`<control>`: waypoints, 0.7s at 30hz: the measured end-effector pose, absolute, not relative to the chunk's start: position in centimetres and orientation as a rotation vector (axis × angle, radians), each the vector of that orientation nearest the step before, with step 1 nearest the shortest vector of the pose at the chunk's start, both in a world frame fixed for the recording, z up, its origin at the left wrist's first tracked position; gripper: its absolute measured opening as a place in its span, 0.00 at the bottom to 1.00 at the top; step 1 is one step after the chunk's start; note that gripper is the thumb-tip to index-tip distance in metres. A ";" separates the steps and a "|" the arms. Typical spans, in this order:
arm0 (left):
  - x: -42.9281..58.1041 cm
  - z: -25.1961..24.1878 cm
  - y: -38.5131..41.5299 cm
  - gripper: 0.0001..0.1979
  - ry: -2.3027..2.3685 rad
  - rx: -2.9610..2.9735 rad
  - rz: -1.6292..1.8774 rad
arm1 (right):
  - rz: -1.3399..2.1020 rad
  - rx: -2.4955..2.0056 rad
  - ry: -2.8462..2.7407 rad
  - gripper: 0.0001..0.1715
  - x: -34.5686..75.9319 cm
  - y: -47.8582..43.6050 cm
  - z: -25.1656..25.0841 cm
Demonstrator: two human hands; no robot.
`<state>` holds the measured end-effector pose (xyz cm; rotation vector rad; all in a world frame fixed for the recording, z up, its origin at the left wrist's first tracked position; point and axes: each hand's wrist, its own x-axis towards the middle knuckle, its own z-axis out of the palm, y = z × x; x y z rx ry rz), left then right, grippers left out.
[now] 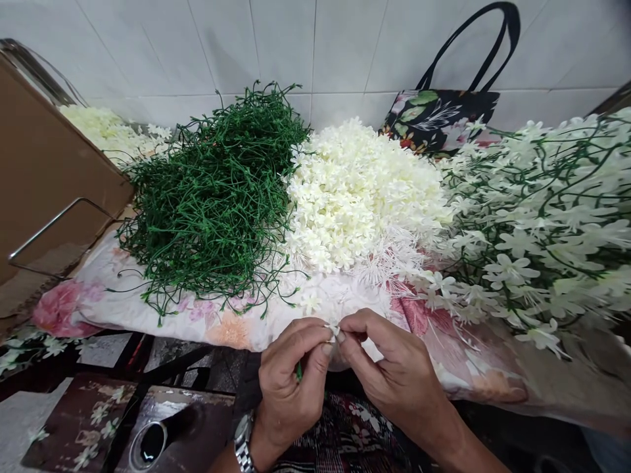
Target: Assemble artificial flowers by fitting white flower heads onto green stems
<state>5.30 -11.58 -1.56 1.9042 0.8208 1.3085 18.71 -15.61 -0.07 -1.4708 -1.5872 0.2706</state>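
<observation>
Green stem pile [217,197] is sitting left of the white blossom heap [359,197] ahead of me, flowered sprays [542,223] are sprawling right, floral bag [438,118] is leaning on the tiled wall [276,46].

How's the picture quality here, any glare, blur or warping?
Head view: even, soft light, with faint shadows on the wall tiles; the white blossom pile is nearly blown out; wide-angle distortion splays the tile lines; the left hand on the green stem and right hand on the small flower look sharp.
</observation>
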 end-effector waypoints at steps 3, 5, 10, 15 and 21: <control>5.0 -1.5 -11.6 0.10 0.859 1.783 1.236 | 0.286 -1.452 -1.600 0.06 18.8 -15.7 -0.2; 5.1 -1.6 -11.4 0.08 0.937 1.659 1.177 | 0.283 -1.438 -1.621 0.06 18.9 -15.8 -0.2; 5.7 -1.9 -10.9 0.04 0.950 1.424 1.003 | 0.224 -1.403 -1.700 0.07 18.6 -15.8 -0.3; 5.7 -2.0 -10.5 0.04 0.808 1.270 1.075 | 0.274 -1.402 -1.686 0.04 18.8 -16.0 0.1; 5.7 -1.6 -11.0 0.05 0.775 1.312 1.168 | 0.366 -1.334 -1.699 0.21 18.9 -15.9 0.2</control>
